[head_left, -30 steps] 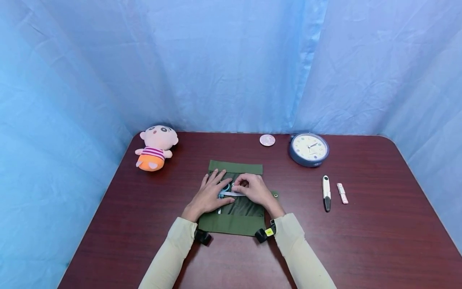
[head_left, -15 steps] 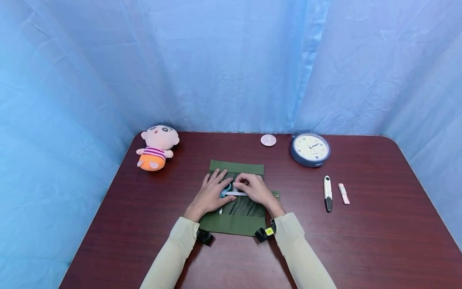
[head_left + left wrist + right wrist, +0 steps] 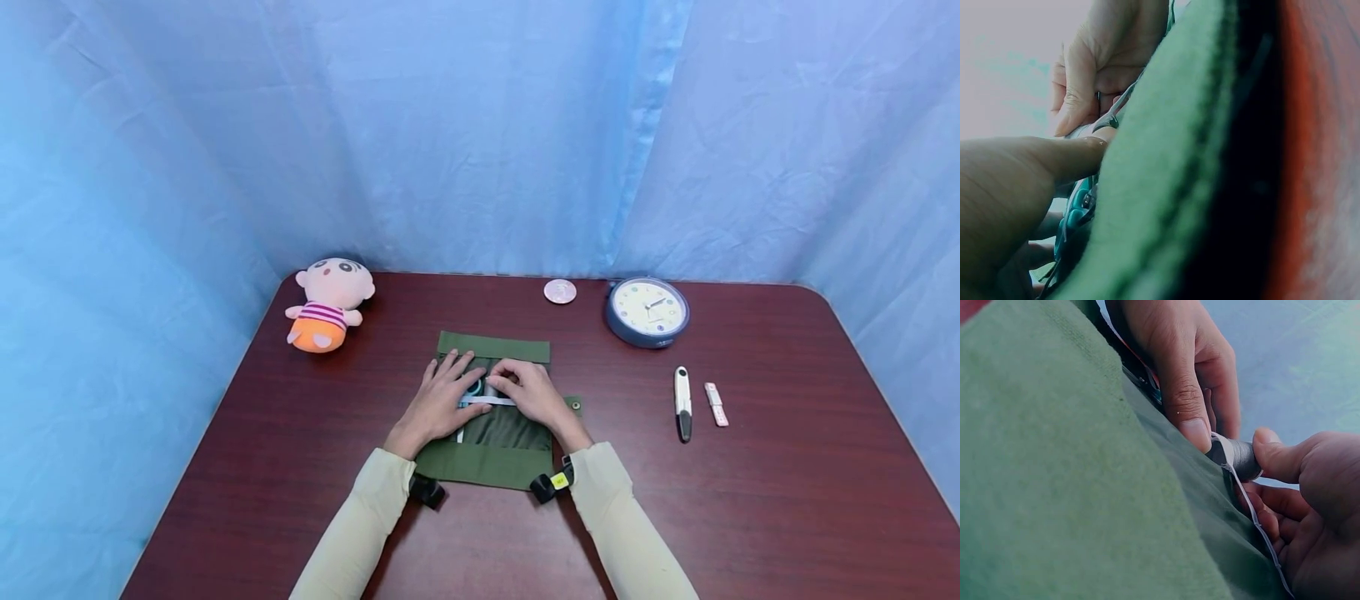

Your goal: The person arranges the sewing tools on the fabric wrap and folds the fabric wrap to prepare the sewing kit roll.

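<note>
A green cloth case (image 3: 487, 465) lies unfolded on the table, with a white elastic band (image 3: 491, 401) across its dark inner panel. My left hand (image 3: 438, 404) rests spread over its left part, the thumb beside the band; teal scissors (image 3: 474, 387) show partly beneath the fingers. In the right wrist view, a grey spool (image 3: 1245, 459) sits partly under the band (image 3: 1227, 450). My right hand (image 3: 1329, 494) pinches the spool's end between thumb and fingers, while the left thumb (image 3: 1188, 406) presses at the band on its other side.
A plush doll (image 3: 327, 304) lies at the back left. Toward the back right are a round pink-white disc (image 3: 560, 291) and a blue clock (image 3: 647, 312). A white-and-black tool (image 3: 682, 404) and a small folded white-pink item (image 3: 716, 405) lie on the right.
The right hand's fingertips have shifted slightly right along the band, and more of the grey spool shows beside them. The left hand stays spread on the case.
</note>
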### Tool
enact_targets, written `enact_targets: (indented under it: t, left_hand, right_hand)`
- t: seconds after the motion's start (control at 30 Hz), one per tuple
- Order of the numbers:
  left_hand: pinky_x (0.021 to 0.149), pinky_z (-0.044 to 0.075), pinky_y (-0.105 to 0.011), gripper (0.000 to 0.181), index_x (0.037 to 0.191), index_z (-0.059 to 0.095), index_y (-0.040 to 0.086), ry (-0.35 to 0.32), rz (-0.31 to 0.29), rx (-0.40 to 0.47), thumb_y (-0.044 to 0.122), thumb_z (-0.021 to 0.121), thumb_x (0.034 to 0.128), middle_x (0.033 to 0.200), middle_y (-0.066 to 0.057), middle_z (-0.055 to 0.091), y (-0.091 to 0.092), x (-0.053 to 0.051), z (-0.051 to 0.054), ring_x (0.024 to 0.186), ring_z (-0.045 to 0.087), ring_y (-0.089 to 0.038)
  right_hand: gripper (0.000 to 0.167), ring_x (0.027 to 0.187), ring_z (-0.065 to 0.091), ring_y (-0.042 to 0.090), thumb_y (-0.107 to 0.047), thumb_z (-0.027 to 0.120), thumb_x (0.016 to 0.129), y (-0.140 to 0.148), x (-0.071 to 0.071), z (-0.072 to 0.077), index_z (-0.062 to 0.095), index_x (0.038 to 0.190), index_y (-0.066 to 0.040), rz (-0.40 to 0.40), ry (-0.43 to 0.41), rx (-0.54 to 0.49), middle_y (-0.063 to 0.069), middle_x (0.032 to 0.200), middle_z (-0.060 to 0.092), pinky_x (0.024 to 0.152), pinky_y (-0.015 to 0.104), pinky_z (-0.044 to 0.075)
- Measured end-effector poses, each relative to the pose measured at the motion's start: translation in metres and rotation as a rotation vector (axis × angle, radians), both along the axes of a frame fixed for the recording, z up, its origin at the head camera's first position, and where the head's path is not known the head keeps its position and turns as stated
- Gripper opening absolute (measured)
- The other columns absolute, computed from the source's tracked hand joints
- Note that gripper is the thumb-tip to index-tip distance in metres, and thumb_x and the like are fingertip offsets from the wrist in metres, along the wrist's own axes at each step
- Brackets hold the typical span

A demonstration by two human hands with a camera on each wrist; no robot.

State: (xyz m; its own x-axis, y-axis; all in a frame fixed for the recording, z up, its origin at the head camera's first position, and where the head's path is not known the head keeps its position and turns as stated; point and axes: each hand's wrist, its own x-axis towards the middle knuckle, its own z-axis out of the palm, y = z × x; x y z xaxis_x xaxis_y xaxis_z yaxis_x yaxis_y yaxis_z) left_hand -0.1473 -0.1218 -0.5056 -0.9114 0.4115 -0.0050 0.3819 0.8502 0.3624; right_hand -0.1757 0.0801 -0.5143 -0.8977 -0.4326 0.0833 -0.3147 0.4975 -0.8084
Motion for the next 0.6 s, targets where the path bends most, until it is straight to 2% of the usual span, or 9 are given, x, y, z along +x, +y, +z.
enact_targets:
  t: [0.13,0.4,0.6]
  left_hand:
    - [0.122,0.021,-0.065,0.061,0.147,0.052,0.016,0.001,0.0,0.005,0.049,0.062,0.0959,0.163,-0.012,0.036,0.0001,-0.0005,-0.0002,0.155,0.024,-0.038]
    - [0.122,0.021,-0.065,0.059,0.146,0.053,0.016,-0.002,0.0,0.014,0.048,0.061,0.0967,0.162,-0.013,0.037,0.0002,-0.0005,-0.001,0.155,0.025,-0.038]
    - [0.122,0.021,-0.065,0.059,0.147,0.052,0.016,-0.005,0.0,0.012,0.048,0.059,0.0976,0.162,-0.013,0.036,-0.0001,-0.0004,-0.0015,0.155,0.024,-0.037]
  right_hand:
    - [0.016,0.078,0.061,0.009,-0.025,0.06,0.101,0.0003,0.0006,-0.0009,0.074,0.102,-0.016,-0.021,0.025,-0.001,0.003,0.096,0.073,0.074,0.026,0.049]
    - [0.017,0.083,0.062,0.013,-0.021,0.059,0.101,-0.0017,0.0032,-0.007,0.074,0.099,-0.013,-0.071,0.132,-0.01,0.006,0.098,0.073,0.076,0.032,0.051]
    - [0.018,0.082,0.059,0.016,-0.02,0.055,0.103,-0.0048,0.0043,-0.0065,0.072,0.102,-0.013,-0.081,0.081,0.034,0.005,0.098,0.069,0.078,0.035,0.048]
